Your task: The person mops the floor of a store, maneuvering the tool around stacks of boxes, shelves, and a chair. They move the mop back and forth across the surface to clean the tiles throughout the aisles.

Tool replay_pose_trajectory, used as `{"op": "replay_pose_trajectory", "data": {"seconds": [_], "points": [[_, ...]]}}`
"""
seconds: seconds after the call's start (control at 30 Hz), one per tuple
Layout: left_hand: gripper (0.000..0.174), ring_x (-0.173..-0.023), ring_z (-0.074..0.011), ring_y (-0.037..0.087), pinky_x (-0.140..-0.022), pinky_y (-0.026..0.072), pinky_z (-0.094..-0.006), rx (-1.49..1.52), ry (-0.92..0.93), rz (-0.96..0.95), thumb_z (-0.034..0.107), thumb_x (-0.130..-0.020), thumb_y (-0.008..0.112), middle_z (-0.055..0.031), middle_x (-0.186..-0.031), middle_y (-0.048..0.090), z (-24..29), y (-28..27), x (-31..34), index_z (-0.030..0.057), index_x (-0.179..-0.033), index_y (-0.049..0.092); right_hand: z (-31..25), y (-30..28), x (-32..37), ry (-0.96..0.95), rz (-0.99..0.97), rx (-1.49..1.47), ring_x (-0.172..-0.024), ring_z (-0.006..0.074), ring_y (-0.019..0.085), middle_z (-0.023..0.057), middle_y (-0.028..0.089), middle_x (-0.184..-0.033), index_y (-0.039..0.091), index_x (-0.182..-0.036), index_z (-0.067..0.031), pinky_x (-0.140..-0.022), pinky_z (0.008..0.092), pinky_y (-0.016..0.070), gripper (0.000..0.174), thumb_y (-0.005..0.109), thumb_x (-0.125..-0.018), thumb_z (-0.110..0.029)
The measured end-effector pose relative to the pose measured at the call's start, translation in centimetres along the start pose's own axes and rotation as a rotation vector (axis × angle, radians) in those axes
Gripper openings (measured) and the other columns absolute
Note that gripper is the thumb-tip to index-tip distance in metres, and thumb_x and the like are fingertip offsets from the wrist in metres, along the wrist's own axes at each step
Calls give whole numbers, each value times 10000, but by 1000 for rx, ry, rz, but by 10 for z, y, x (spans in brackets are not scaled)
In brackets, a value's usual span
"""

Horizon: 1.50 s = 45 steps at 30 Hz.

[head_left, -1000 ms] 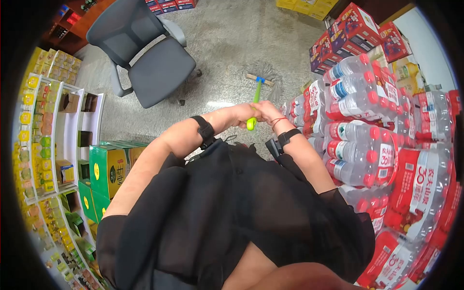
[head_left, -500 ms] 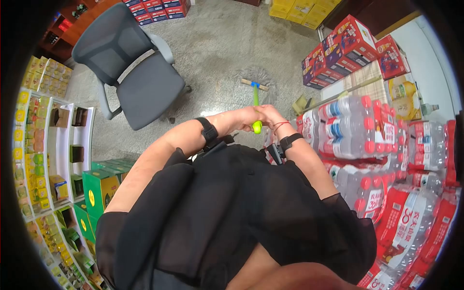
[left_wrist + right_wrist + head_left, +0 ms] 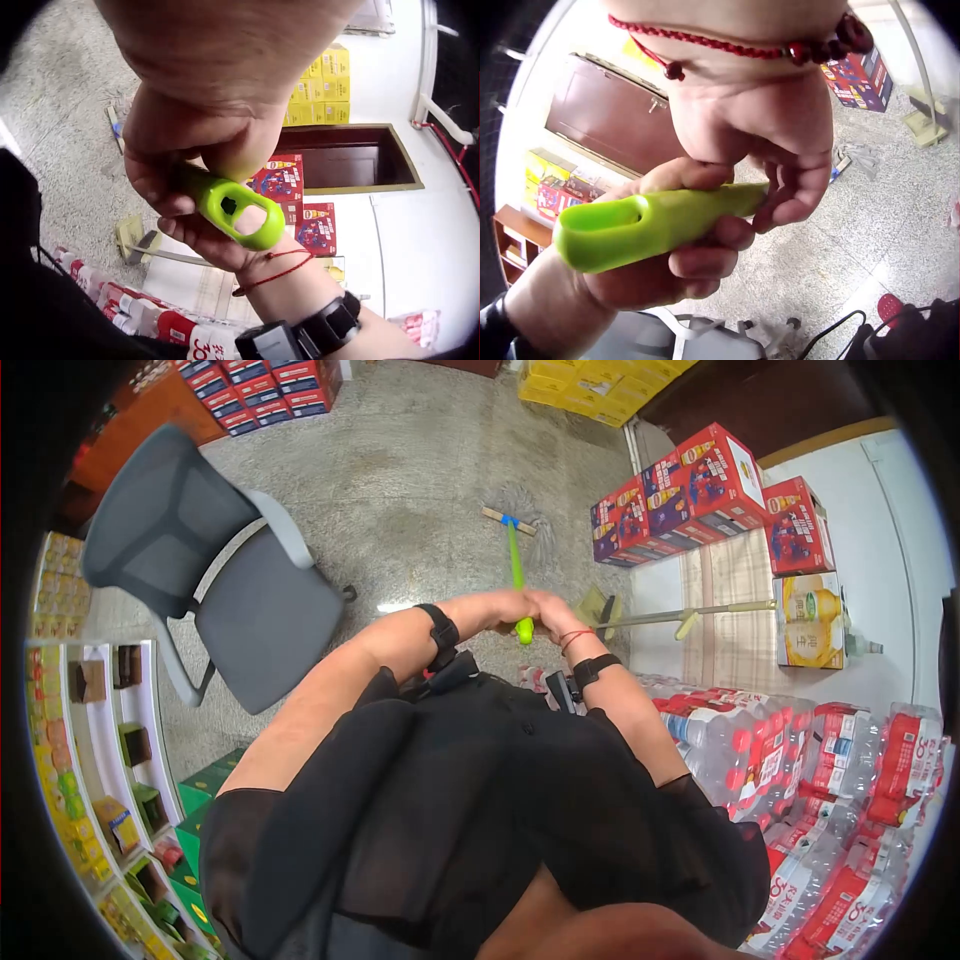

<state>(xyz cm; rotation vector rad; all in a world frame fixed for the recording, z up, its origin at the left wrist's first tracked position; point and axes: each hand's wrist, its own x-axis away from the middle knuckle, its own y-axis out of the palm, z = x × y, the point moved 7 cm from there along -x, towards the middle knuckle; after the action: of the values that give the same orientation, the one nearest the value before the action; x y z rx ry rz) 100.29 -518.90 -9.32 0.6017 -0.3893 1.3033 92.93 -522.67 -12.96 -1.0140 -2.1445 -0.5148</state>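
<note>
A mop's bright green handle [image 3: 516, 558] runs from both hands out to a wooden bar with a blue clamp and grey strands [image 3: 542, 532] on the floor. My left hand [image 3: 502, 610] curls round the handle near its end, and my right hand [image 3: 549, 612] grips it close by, the two hands touching. In the left wrist view the looped grip end [image 3: 247, 217] sticks out between the left hand [image 3: 199, 127] and the right hand [image 3: 217, 244]. The right wrist view has the right hand [image 3: 780, 127] round the shaft, farther from the grip end than the left [image 3: 667, 274].
A grey office chair [image 3: 270, 600] stands left of the mop. Shelves of goods [image 3: 105, 730] line the left side. Stacked red boxes [image 3: 690, 490], a second long-handled tool [image 3: 700, 612] and packs of bottles [image 3: 740, 740] are on the right. Yellow boxes [image 3: 590, 388] stand beyond.
The head view has turned: the chair sits farther left, and the bottle packs lower. The mop head has shifted slightly left in view. Both hands keep their grip on the handle.
</note>
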Motion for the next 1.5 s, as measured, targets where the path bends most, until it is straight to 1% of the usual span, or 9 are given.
{"op": "replay_pose_trajectory", "data": {"seconds": [0.33, 0.57, 0.73, 0.87, 0.93, 1.03, 1.17, 1.37, 1.5], "points": [[187, -372, -117, 401, -341, 246, -261, 37, -112, -63, 235, -786, 538, -39, -530, 488, 51, -33, -86, 55, -745, 567, -79, -30, 3, -26, -9, -45, -664, 209, 603, 119, 592, -874, 418, -1153, -20, -561, 320, 512, 557, 466, -845, -482], [293, -386, -125, 400, -348, 257, -266, -75, -138, -35, 341, -804, 543, -41, -548, 502, 79, -39, -157, 59, -731, 565, -118, -68, -3, 15, 43, -7, -582, 118, 535, 39, 562, -851, 450, -1136, -77, -461, 228, 450, 388, 601, -800, -197], [331, -399, -131, 419, -380, 323, -257, -193, -193, -228, 365, -821, 521, -48, -555, 526, 108, -19, -209, 60, -711, 590, -140, -127, -21, 34, 133, 96, -533, 84, 474, 16, 546, -806, 473, -1124, -52, -414, 212, 405, 381, 589, -761, -61], [315, -472, -144, 506, -413, 357, -284, -248, -244, -153, 346, -823, 513, -80, -659, 574, 135, -44, -257, 45, -882, 585, -171, -163, -49, 6, 15, 98, -560, 120, 517, 38, 533, -755, 522, -1022, -26, -446, 254, 425, 308, 588, -725, -76], [406, -513, -155, 542, -414, 361, -294, -331, -301, -161, 351, -823, 504, -112, -770, 588, 151, -54, -278, 56, -1101, 518, -186, -176, -63, -21, 14, 201, -475, 127, 506, 40, 500, -682, 503, -1048, 0, -433, 239, 434, 305, 574, -755, -46], [641, -539, -174, 564, -415, 377, -304, -360, -182, -68, 370, -797, 509, -158, -913, 568, 181, -67, -309, 132, -1343, 273, -197, -194, -102, -41, -63, 304, -490, 136, 511, 46, 503, -706, 497, -1039, 2, -442, 253, 440, 309, 584, -746, -47], [615, -542, -188, 568, -404, 382, -319, -439, -168, -100, 378, -789, 508, -154, -897, 571, 200, -69, -337, 120, -1316, 325, -217, -219, -134, -55, -32, 240, -570, 155, 551, 73, 523, -751, 489, -1000, 8, -430, 274, 435, 319, 594, -706, -58], [582, -585, -209, 582, -433, 412, -335, -609, -257, -154, 392, -784, 533, -141, -903, 568, 201, -78, -403, 88, -1263, 400, -223, -267, -149, 134, -10, 201, -510, 157, 514, 72, 498, -772, 433, -1163, -37, -439, 282, 438, 439, 543, -739, -8], [646, -651, -247, 590, -481, 464, -349, -587, -118, -155, 385, -787, 544, -187, -1030, 539, 245, -81, -408, 10, -1277, 353, -251, -312, -177, -26, 141, 751, -512, 179, 536, 117, 534, -738, 406, -1205, -40, -443, 299, 444, 523, 549, -702, -15]]}}
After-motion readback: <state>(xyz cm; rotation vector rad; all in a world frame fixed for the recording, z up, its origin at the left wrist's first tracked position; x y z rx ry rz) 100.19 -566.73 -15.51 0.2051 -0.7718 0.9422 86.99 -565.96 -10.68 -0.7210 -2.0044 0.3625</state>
